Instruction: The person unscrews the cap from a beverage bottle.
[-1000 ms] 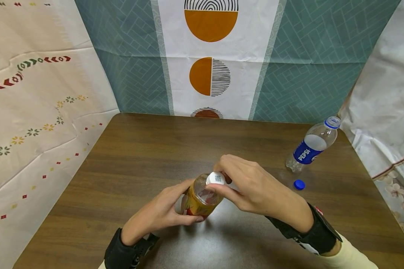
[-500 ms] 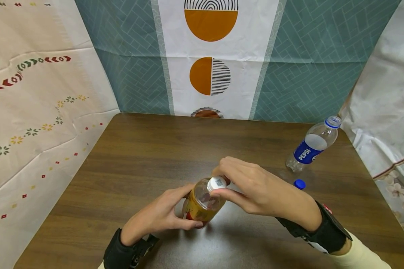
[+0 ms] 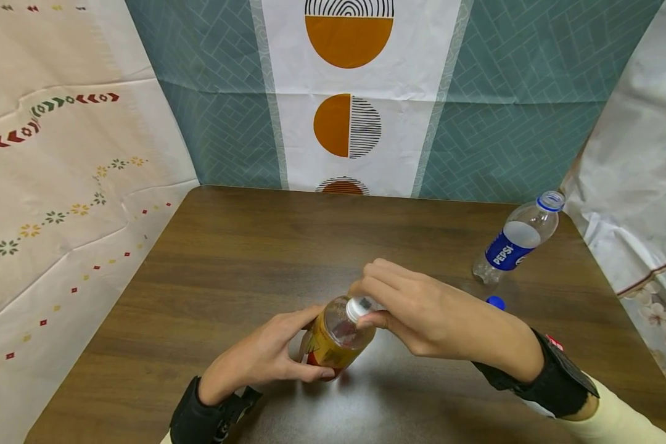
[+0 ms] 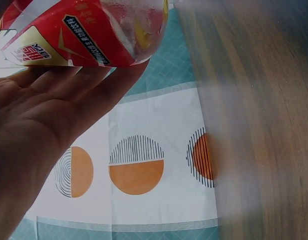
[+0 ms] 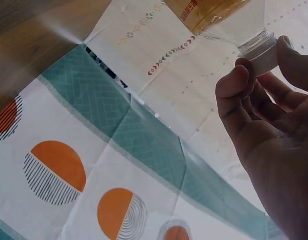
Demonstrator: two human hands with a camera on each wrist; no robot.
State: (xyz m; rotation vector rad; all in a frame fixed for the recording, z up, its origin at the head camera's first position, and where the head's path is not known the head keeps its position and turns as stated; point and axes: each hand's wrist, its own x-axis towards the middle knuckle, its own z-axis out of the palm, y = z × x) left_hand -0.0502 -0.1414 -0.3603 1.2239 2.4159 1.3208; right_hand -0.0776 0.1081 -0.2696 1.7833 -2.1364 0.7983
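My left hand (image 3: 272, 353) grips the body of a clear plastic drink bottle (image 3: 330, 346), thumb on the near side and fingers behind it. In the left wrist view its label (image 4: 81, 37) shows red and gold with printed characters. The bottle leans to the right. At its mouth sits a white screw cap (image 3: 359, 308), which my right hand (image 3: 422, 316) pinches between thumb and curled fingers. From the right wrist view, the cap (image 5: 263, 56) is on the bottle's neck, with the thumb on one side and the forefinger on the other.
An uncapped Pepsi bottle (image 3: 507, 248) with a blue label stands at the right back of the wooden table (image 3: 255, 246). Near it lies a blue cap (image 3: 496, 303), partly covered by my right forearm. Patterned cloths (image 3: 477, 142) hang behind and on both sides.
My right hand has shifted slightly rightward and rolled over the white cap, hiding more of its top. The held bottle has moved a little right and nearer. My right forearm now overlaps the blue cap.
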